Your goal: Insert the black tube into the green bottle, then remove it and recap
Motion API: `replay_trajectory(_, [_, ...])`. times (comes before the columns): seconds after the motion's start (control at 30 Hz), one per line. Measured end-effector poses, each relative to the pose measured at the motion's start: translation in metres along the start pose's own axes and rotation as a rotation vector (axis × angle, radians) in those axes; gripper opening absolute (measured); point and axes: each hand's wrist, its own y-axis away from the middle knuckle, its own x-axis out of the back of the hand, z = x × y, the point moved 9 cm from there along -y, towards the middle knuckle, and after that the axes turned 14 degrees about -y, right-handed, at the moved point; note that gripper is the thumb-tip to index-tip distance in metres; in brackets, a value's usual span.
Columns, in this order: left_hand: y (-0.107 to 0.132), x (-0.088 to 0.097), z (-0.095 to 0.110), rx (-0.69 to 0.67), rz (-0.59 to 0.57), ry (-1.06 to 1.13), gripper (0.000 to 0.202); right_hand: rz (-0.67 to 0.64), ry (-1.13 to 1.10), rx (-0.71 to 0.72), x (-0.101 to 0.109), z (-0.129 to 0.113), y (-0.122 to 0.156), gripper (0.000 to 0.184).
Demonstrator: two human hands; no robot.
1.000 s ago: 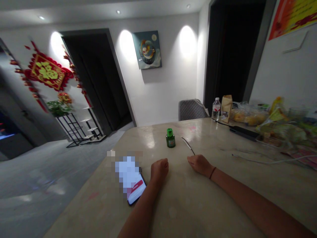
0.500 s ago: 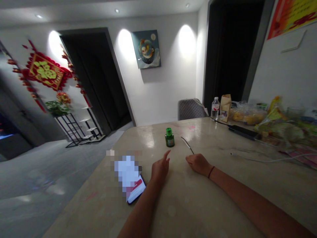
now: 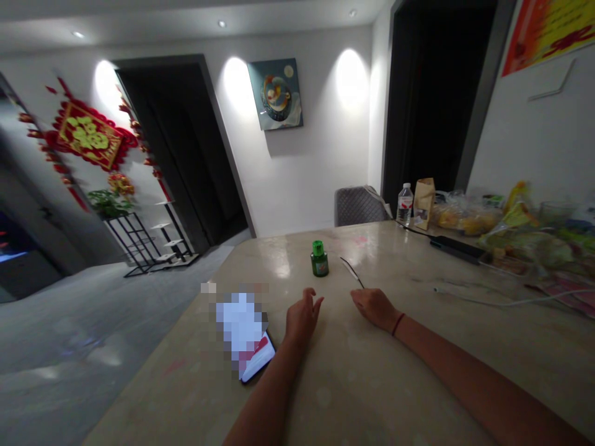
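A small green bottle [image 3: 320,259] with a green cap stands upright on the beige table [image 3: 353,384]. My left hand [image 3: 301,316] hovers a short way in front of it, fingers apart and stretched toward the bottle, holding nothing. My right hand [image 3: 374,306] rests on the table with its fingers curled loosely; nothing shows in it. A thin dark stick-like object [image 3: 352,272] lies just beyond the right hand. A phone [image 3: 253,359] with a lit screen lies left of my left forearm.
Along the table's right side are a water bottle [image 3: 405,204], a brown paper bag [image 3: 423,204], plastic food bags [image 3: 520,238], a dark flat box [image 3: 453,248] and a white cable [image 3: 502,300]. A grey chair [image 3: 359,205] stands at the far end.
My left hand went from a fist to an extended finger, then to spread fingers reaching toward the green bottle. My right hand has stayed in place.
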Motion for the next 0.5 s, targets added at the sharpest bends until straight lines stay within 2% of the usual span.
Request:
replay_trajectory(0.17, [0.000,0.000,0.001,-0.004,0.047,-0.053,0.030,0.037,-0.005,0.012,0.001,0.000,0.001,0.027])
replay_trajectory(0.37, [0.004,0.006,0.021,-0.215,0.095,-0.080,0.037,-0.010,-0.016,0.056,-0.002,-0.003,0.001,0.024])
replay_trajectory(0.5, [0.008,0.017,0.024,-0.267,0.118,-0.015,0.049,-0.040,0.036,0.126,0.002,-0.006,0.000,0.026])
